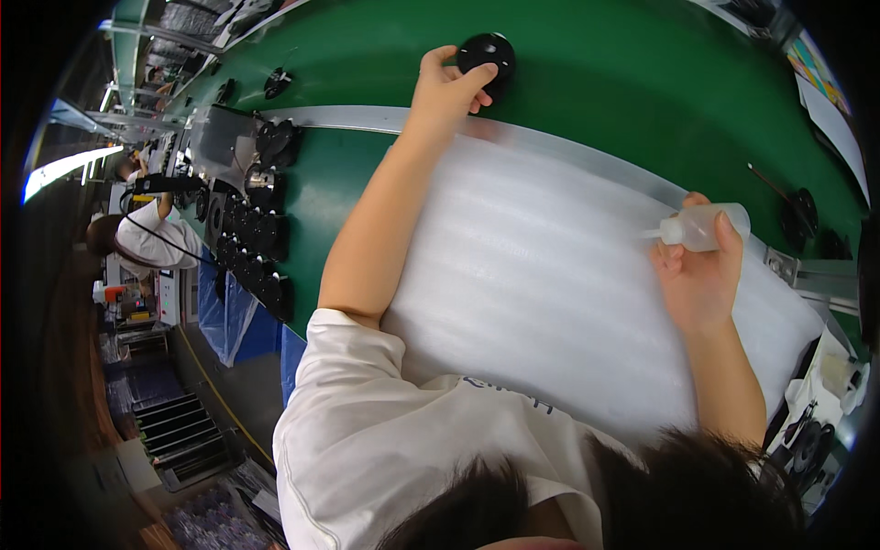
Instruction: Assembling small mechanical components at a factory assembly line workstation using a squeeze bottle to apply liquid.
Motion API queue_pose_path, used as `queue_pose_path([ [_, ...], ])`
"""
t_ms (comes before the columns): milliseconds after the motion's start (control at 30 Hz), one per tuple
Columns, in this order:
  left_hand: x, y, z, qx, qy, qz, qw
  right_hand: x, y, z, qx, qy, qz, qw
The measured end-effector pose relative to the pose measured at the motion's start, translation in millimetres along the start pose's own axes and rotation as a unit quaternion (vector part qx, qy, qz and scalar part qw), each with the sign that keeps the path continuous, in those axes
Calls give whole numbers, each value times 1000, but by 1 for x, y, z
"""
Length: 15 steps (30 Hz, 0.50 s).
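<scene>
My left hand (449, 90) reaches out over the green conveyor belt (587, 82), its fingers closed round a glossy black round part (486, 57). The underside of that part is hidden. On the right, my right hand (692, 266) grips a small translucent squeeze bottle (710, 226), tilted so that its thin nozzle points left. The bottle is above a white foam sheet (532, 275) that covers the work surface in front of me.
Several black parts (252, 229) stand in rows at the left edge of the bench. Single dark parts lie on the belt at far left (277, 82) and right (800, 215). A metal rail (348, 117) runs between belt and bench. Another person (156, 240) sits further left.
</scene>
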<state>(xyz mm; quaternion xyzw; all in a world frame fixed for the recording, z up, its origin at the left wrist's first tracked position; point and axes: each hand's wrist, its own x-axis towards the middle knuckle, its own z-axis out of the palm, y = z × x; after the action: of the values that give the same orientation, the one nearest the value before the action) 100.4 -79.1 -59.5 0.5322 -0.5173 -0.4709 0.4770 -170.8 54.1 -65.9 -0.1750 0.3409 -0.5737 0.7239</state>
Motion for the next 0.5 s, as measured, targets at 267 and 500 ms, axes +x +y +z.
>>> queue_pose_path([
  [267, 5, -17, 6, 83, 49, 45, 994, 0, -5, -5, 26, -36, 7, 999],
  [500, 15, -23, -3, 112, 134, 175, 969, 2, -8, -3, 51, -35, 16, 998],
])
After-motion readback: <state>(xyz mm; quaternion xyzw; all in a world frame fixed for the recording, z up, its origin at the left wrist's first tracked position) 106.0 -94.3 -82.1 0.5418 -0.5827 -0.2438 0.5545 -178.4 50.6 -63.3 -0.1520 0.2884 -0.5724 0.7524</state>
